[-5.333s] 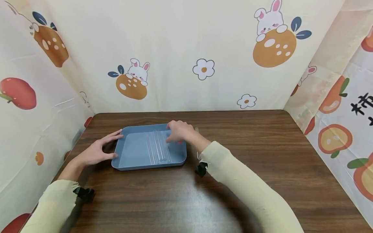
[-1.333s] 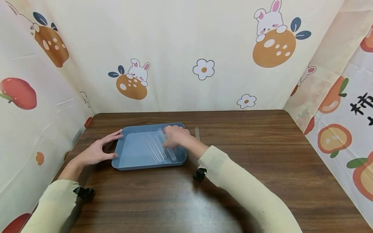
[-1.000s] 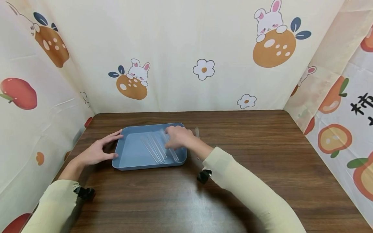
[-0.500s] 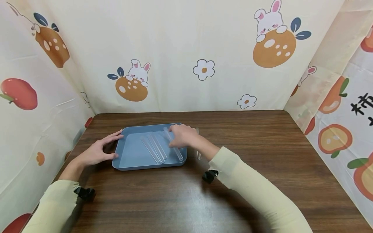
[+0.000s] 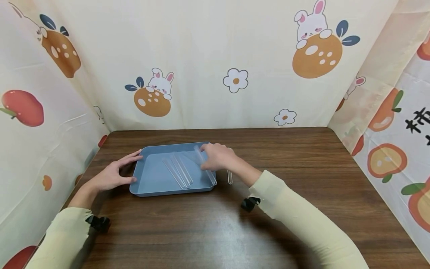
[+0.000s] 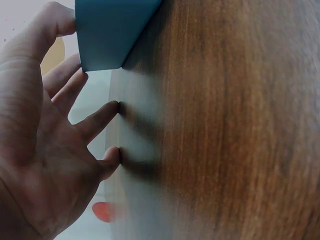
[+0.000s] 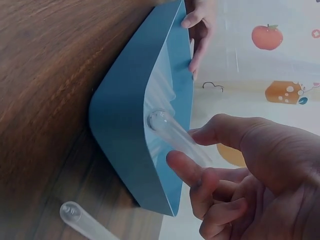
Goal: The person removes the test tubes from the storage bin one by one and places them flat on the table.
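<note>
A blue rectangular tray lies on the wooden table. My left hand rests at its left end, thumb and fingers spread and touching the rim; in the left wrist view two fingertips of the left hand meet the tabletop. At the tray's right end my right hand pinches a clear test tube between thumb and fingers. This tube slants, its rounded end near the tray's front right corner. Several more clear test tubes lie side by side in the tray's middle.
Another clear test tube lies on the table just right of the tray, partly hidden behind my right hand. A patterned curtain stands at the table's back and sides.
My right hand has drawn one test tube rightward from the group to the tray's right end. The tubes left behind have fanned out slightly. My left hand stays at the tray.
</note>
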The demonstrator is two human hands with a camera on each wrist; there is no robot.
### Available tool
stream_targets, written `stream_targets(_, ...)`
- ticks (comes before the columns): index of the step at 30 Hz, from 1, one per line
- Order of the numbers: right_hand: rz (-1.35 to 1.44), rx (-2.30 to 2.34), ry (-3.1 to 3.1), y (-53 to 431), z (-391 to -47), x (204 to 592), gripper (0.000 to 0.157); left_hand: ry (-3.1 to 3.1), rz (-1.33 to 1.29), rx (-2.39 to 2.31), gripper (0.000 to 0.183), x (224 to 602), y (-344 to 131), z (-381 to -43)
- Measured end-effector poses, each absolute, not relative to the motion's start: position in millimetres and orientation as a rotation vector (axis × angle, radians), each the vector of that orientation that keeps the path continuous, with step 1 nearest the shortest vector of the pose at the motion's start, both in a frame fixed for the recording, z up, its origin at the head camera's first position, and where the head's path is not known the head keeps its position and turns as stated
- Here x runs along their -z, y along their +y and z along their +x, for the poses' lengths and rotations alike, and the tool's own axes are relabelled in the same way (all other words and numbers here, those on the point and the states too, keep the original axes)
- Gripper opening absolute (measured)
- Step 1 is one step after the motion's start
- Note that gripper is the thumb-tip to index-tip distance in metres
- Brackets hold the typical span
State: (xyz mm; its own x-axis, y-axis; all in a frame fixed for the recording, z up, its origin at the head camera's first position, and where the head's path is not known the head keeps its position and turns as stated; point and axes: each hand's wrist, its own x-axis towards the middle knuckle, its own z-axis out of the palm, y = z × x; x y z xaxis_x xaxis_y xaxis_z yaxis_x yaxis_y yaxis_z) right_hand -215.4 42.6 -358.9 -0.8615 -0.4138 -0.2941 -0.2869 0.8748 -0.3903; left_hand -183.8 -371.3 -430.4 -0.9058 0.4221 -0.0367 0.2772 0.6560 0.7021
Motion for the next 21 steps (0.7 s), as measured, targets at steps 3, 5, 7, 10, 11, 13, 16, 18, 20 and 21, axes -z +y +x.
stream_targets(3,-0.517,0.479,2.676,47.3,-215.6,359.5,0.069,2.67,0.565,-1.086,0.079,430.2,-370.8,-184.6)
stream_targets(5,-0.521,0.472,2.679,50.4,-215.6,359.8,0.069,2.668,0.562,-1.084,0.079,430.2,-370.5,-185.1)
stream_targets(7,-0.518,0.464,2.685,53.0,-215.7,360.1,0.07,2.667,0.56,-1.081,0.079,430.1,-370.3,-185.3)
stream_targets(10,-0.512,0.454,2.699,56.4,-215.2,359.1,0.07,2.667,0.562,-1.083,0.079,430.1,-370.5,-185.3)
stream_targets(11,-0.51,0.454,2.703,57.4,-215.0,358.7,0.071,2.668,0.562,-1.082,0.079,430.0,-370.5,-185.2)
stream_targets(13,-0.507,0.455,2.709,59.7,-214.5,357.5,0.071,2.669,0.562,-1.082,0.079,429.7,-370.6,-184.9)
stream_targets(16,-0.508,0.461,2.715,63.7,-214.3,356.3,0.071,2.67,0.561,-1.082,0.079,429.1,-370.6,-184.6)
stream_targets(18,-0.512,0.463,2.715,66.7,-214.6,355.9,0.071,2.67,0.561,-1.081,0.079,428.6,-370.4,-184.7)
stream_targets(20,-0.514,0.463,2.717,69.7,-214.6,355.6,0.071,2.669,0.563,-1.083,0.079,428.3,-370.3,-184.9)
stream_targets(21,-0.515,0.463,2.721,71.1,-214.4,355.6,0.07,2.669,0.562,-1.082,0.079,428.1,-370.3,-185.0)
